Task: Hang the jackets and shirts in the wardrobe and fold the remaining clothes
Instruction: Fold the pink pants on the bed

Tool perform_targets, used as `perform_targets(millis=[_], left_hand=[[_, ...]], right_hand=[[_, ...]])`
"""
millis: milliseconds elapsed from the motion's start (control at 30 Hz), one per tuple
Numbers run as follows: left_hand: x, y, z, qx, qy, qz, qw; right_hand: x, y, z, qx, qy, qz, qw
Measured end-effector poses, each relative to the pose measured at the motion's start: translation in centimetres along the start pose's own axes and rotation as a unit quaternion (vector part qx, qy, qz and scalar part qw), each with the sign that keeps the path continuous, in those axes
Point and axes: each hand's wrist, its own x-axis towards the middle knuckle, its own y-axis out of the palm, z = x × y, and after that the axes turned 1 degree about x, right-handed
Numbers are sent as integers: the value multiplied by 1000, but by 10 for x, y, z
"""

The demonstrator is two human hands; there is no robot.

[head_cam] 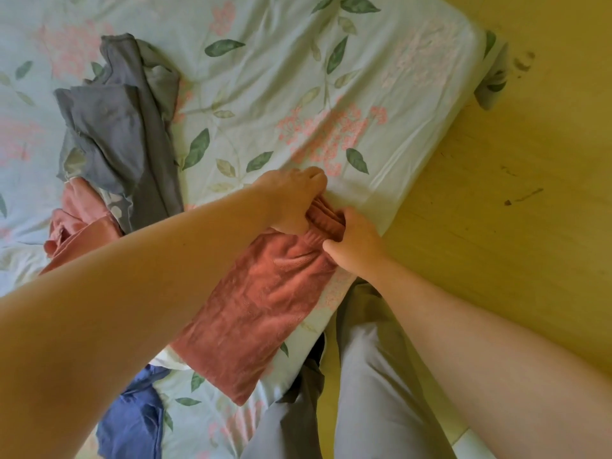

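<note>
we see the left hand [294,200] and the right hand [357,243] both gripping the waistband of the pink trousers [258,309]; beside the trousers lies a grey garment [122,127].

The person's left forearm [142,293] and right forearm [480,342] are bare along the whole length in view, down to the wrists. The left hand [294,200] and right hand [357,241] are bare as well. The legs are covered by trousers [371,385] of a pale, bluish grey, in a smooth, thin-looking cloth that lies in long, soft folds down each leg. A darker grey strip [308,382] shows at the upper edge of the left trouser leg; whether it is shadow or another fabric cannot be told.
</note>
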Motion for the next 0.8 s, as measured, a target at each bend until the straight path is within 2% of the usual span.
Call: perform_targets(millis=[133,300,433,633,733,800], left_hand=[[17,0,-2,116,15,97,988],[29,2,-4,172,18,88,981],[24,1,-2,199,45,95,974],[-33,-28,-2,158,47,110,980],[-84,-64,-5,76,-5,112,991],[-122,-97,-3,56,-37,83,994]], right_hand=[[12,3,9,-21,39,7,999],[23,-1,20,-136,86,120,980],[24,6,25,-250,75,78,962],[-17,-7,48,-103,21,106,989],[-54,-29,89,-113,-8,131,985],[-80,-48,127,-134,-36,114,984]])
